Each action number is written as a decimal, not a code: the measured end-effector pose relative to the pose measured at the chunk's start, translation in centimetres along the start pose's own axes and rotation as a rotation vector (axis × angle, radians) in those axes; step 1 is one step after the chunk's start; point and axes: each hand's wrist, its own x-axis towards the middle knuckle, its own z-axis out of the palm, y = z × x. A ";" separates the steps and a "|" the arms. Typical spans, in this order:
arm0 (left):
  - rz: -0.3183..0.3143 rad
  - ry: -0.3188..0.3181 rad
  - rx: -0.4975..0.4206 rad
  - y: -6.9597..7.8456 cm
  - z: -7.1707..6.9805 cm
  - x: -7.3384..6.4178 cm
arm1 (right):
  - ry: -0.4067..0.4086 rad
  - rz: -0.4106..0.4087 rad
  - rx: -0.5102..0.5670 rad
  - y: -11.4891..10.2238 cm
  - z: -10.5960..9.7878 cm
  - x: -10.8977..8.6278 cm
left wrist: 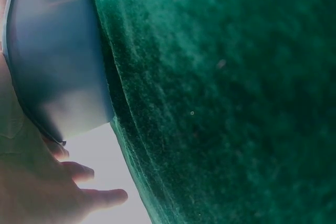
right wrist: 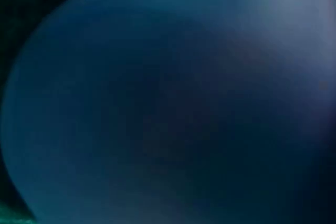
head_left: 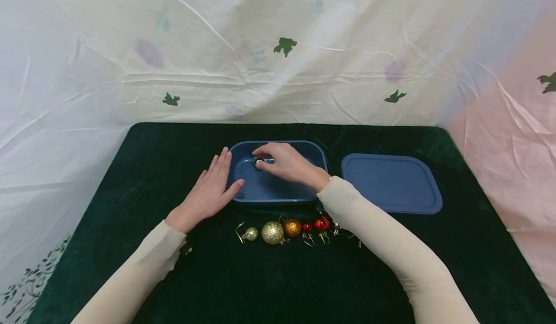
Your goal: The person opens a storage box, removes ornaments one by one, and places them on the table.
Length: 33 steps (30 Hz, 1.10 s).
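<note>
A blue rectangular container (head_left: 278, 200) stands uncovered on the dark green table. My right hand (head_left: 284, 162) reaches down into its left half, thumb and fingers closing around a small, pale gold Christmas bauble (head_left: 259, 161), mostly hidden by the fingers. Along the container's left side lies my left hand (head_left: 210, 189), fingers straight, thumb over the front left corner of the rim. The left wrist view shows the container's outer wall (left wrist: 58, 56) beside that hand. Only the blurred blue inside of the container (right wrist: 131, 103) fills the right wrist view.
In front of the container lies a row of Christmas baubles: a small gold one (head_left: 250, 233), a larger gold one (head_left: 272, 232), an orange one (head_left: 293, 227) and red ones (head_left: 322, 223). The right sleeve (head_left: 382, 237) covers the row's end. A blue lid (head_left: 391, 183) lies flat at right.
</note>
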 end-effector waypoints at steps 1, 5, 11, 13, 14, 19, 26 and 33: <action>0.000 0.000 0.000 0.0 0.0 0.0 | -0.015 0.004 -0.006 0.1 0.1 0.1; 0.001 0.000 0.000 0.0 0.1 0.0 | -0.067 0.009 -0.019 0.3 0.3 0.6; 0.001 -0.005 0.003 0.1 0.0 0.1 | -0.133 0.036 -0.047 0.8 0.4 1.2; 0.002 -0.003 0.001 0.1 0.0 0.1 | -0.149 0.044 -0.053 1.1 0.6 1.3; 0.002 -0.003 0.002 0.1 0.0 0.0 | -0.155 0.050 -0.052 1.3 0.7 1.3; 0.009 0.003 -0.002 0.1 0.1 -0.1 | -0.172 0.053 -0.045 1.9 1.2 1.2; 0.004 -0.005 -0.006 0.1 0.0 -0.1 | -0.138 0.040 -0.071 2.1 1.6 1.2; 0.004 -0.011 -0.007 0.1 0.0 0.0 | -0.105 0.030 -0.082 2.0 1.8 1.2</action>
